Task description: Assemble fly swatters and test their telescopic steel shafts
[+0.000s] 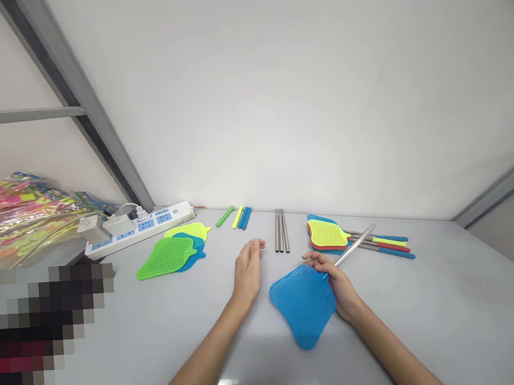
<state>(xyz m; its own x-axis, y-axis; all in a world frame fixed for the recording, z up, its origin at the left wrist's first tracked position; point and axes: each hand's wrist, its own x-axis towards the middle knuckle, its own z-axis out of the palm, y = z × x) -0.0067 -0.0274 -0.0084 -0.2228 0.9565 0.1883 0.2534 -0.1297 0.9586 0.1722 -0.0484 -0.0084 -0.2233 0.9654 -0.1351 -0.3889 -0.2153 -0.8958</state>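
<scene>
My right hand (339, 286) is closed on a fly swatter, near the joint between its blue mesh head (305, 306) and a bare metal rod (355, 244). The head points down and toward me, and the rod slants up to the right with no coloured grip on it. My left hand (247, 271) is held over the table to the left of the blue head, fingers partly extended, and nothing shows in it. Beyond it lie several metal rods (281, 231) side by side. Farther left are a green grip sleeve (225, 216), a yellow one (237, 217) and blue ones (244, 219).
Loose swatter heads, with a green one (167, 257) on top, lie at left. Swatters with coloured grips are stacked at right under a yellow head (328, 234). A power strip (154, 223) with plugs and a plastic bag of colourful items (27, 212) stand far left.
</scene>
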